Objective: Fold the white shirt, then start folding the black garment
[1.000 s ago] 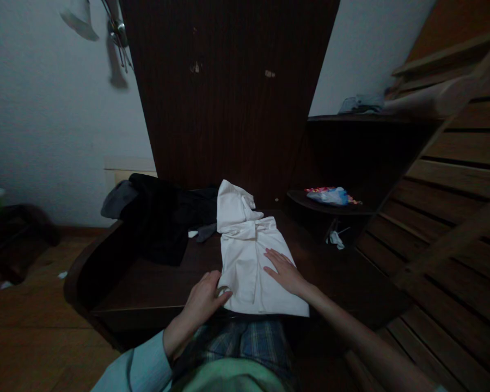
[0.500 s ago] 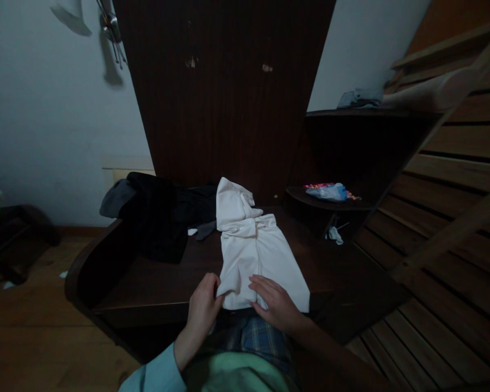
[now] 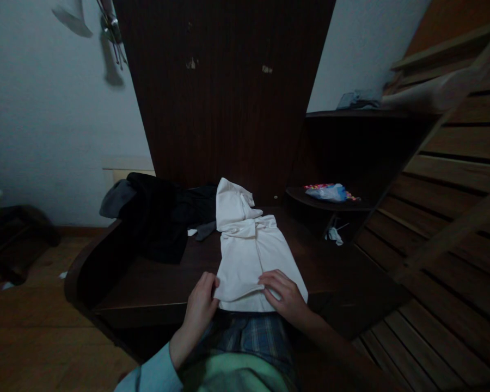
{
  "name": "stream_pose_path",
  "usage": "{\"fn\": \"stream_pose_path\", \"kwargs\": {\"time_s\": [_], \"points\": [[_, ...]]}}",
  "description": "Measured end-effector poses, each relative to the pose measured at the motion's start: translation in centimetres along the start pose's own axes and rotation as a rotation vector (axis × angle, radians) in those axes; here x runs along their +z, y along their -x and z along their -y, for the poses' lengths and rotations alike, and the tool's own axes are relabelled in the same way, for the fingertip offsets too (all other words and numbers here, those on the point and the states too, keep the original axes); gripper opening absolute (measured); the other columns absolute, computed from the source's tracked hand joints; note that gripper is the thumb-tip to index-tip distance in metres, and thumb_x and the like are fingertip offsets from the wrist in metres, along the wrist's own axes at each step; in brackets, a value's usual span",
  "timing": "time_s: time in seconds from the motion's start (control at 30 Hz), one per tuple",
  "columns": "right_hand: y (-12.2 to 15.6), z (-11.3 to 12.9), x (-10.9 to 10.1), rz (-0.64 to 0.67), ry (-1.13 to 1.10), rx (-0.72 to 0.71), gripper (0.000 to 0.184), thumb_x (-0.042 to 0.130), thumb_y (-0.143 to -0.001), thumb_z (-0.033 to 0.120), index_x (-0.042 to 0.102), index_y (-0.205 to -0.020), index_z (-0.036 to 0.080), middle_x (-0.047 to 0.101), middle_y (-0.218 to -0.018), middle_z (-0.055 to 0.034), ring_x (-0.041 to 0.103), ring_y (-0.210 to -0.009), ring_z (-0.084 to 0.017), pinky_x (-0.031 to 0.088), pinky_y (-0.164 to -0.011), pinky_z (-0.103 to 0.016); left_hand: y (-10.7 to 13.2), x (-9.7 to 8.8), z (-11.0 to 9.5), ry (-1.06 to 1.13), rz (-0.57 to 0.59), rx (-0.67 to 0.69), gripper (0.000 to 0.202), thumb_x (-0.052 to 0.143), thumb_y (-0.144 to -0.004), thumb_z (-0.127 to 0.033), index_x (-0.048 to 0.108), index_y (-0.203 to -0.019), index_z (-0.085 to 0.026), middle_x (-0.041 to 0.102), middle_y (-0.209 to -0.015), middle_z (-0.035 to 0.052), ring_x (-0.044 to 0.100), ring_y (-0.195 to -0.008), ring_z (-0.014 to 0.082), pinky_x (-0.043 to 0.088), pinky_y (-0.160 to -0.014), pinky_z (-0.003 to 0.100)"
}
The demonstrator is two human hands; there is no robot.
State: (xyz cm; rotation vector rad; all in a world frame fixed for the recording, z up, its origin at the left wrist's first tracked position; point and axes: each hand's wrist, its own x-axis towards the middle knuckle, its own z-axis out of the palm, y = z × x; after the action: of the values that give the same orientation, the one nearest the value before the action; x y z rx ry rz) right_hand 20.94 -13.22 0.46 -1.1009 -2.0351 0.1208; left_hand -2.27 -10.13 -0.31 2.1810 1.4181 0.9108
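A white hooded garment (image 3: 245, 256) lies on the dark wooden desk top, its hood pointing away from me and its hem at the front edge. One side is folded over the middle. My left hand (image 3: 202, 296) pinches the near left corner of the folded layer between thumb and fingers. My right hand (image 3: 283, 294) pinches that layer's near right corner, near the middle of the garment. Between both hands the layer's near edge is stretched and slightly raised above the cloth below.
Dark clothes (image 3: 159, 223) are heaped on the left of the desk top (image 3: 155, 283), with a small white scrap (image 3: 191, 232) beside them. A corner shelf (image 3: 330, 204) at right carries a plastic bag (image 3: 326, 192). Wooden slats (image 3: 445, 179) stand along the right side.
My right hand has moved slightly right and now grips the folded layer's corner instead of lying over the cloth. The layer is pulled straighter, and its near edge has lifted.
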Motion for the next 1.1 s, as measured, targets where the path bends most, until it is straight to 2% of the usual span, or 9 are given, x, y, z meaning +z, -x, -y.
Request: {"fn": "stream_pose_path", "kwargs": {"time_s": [0.1,0.17,0.33,0.43,0.53,0.63,0.73,0.93,1.1], "points": [[0.8,0.0,-0.4,0.216,-0.016,-0.090,0.013,0.050,-0.079,0.019,0.061,-0.087,0.020,0.062,-0.089,-0.0057,0.057,-0.086,-0.016,0.048,-0.076,-0.030,0.2,-0.1,0.4,0.027,-0.009,0.048,0.026,0.040,-0.055,-0.006,0.041,-0.077,-0.021,0.048,-0.085,0.0015,0.050,-0.085,0.0195,0.040,-0.075,0.031],[1.3,-0.4,-0.9,0.259,-0.020,-0.064,0.017,0.052,-0.079,0.024,0.059,-0.094,0.020,0.061,-0.098,-0.0068,0.056,-0.093,-0.017,0.047,-0.080,-0.030,0.3,-0.2,0.5,0.031,-0.008,0.035,0.026,0.042,-0.056,-0.008,0.042,-0.079,-0.021,0.048,-0.085,0.0016,0.050,-0.086,0.0200,0.040,-0.075,0.031],[2.2,-3.2,-1.9,0.172,0.135,0.127,0.036,0.044,-0.084,0.036,0.050,-0.116,0.020,0.054,-0.118,-0.0104,0.048,-0.111,-0.019,0.041,-0.094,-0.035,0.3,-0.3,0.2,-0.023,0.051,-0.086,0.022,0.041,-0.055,-0.008,0.037,-0.072,-0.022,0.047,-0.071,-0.0026,0.050,-0.070,0.0168,0.037,-0.063,0.026],[2.8,-5.2,-1.7,0.228,0.291,0.229,0.045,0.041,-0.085,0.043,0.047,-0.122,0.019,0.046,-0.130,-0.0115,0.040,-0.120,-0.022,0.035,-0.099,-0.042,0.2,-0.5,0.2,-0.002,0.073,-0.107,0.023,0.039,-0.054,-0.006,0.035,-0.071,-0.022,0.045,-0.065,-0.0045,0.048,-0.062,0.0148,0.033,-0.058,0.023],[3.3,-6.1,-1.4,0.284,0.383,0.281,0.047,0.038,-0.085,0.045,0.045,-0.125,0.020,0.040,-0.134,-0.0092,0.034,-0.125,-0.022,0.031,-0.101,-0.044,0.3,-0.9,0.1,0.039,0.048,-0.071,0.024,0.036,-0.053,-0.005,0.034,-0.069,-0.022,0.044,-0.065,-0.0048,0.047,-0.060,0.0138,0.032,-0.057,0.022],[3.3,-6.0,-1.2,0.304,0.407,0.295,0.048,0.036,-0.086,0.046,0.043,-0.126,0.021,0.037,-0.136,-0.0079,0.032,-0.126,-0.020,0.029,-0.102,-0.043,0.6,-1.3,0.1,0.013,0.027,-0.025,0.024,0.035,-0.051,-0.004,0.034,-0.068,-0.022,0.043,-0.066,-0.0043,0.047,-0.062,0.0138,0.032,-0.057,0.022],[3.3,-5.8,-1.2,0.307,0.408,0.294,0.048,0.035,-0.086,0.046,0.043,-0.127,0.021,0.036,-0.137,-0.0075,0.031,-0.127,-0.020,0.029,-0.103,-0.042,0.8,-1.4,0.1,-0.037,0.057,-0.017,0.025,0.036,-0.051,-0.003,0.034,-0.067,-0.022,0.044,-0.067,-0.0036,0.048,-0.064,0.0141,0.032,-0.058,0.022],[3.2,-6.1,-1.5,0.306,0.373,0.289,0.047,0.035,-0.086,0.046,0.043,-0.126,0.023,0.037,-0.136,-0.0069,0.031,-0.126,-0.020,0.030,-0.102,-0.043,1.2,-1.1,0.8,-0.058,0.029,-0.088,0.021,0.036,-0.059,-0.004,0.034,-0.070,-0.022,0.045,-0.066,-0.0039,0.049,-0.063,0.0142,0.033,-0.058,0.022],[3.6,-6.8,-2.5,0.255,0.258,0.234,0.044,0.041,-0.083,0.047,0.051,-0.119,0.023,0.045,-0.131,-0.0077,0.040,-0.121,-0.021,0.034,-0.099,-0.042,1.2,-0.8,0.6,-0.180,0.044,-0.133,0.023,0.038,-0.056,-0.004,0.036,-0.070,-0.021,0.048,-0.068,-0.0024,0.051,-0.068,0.0156,0.036,-0.062,0.024]]}}
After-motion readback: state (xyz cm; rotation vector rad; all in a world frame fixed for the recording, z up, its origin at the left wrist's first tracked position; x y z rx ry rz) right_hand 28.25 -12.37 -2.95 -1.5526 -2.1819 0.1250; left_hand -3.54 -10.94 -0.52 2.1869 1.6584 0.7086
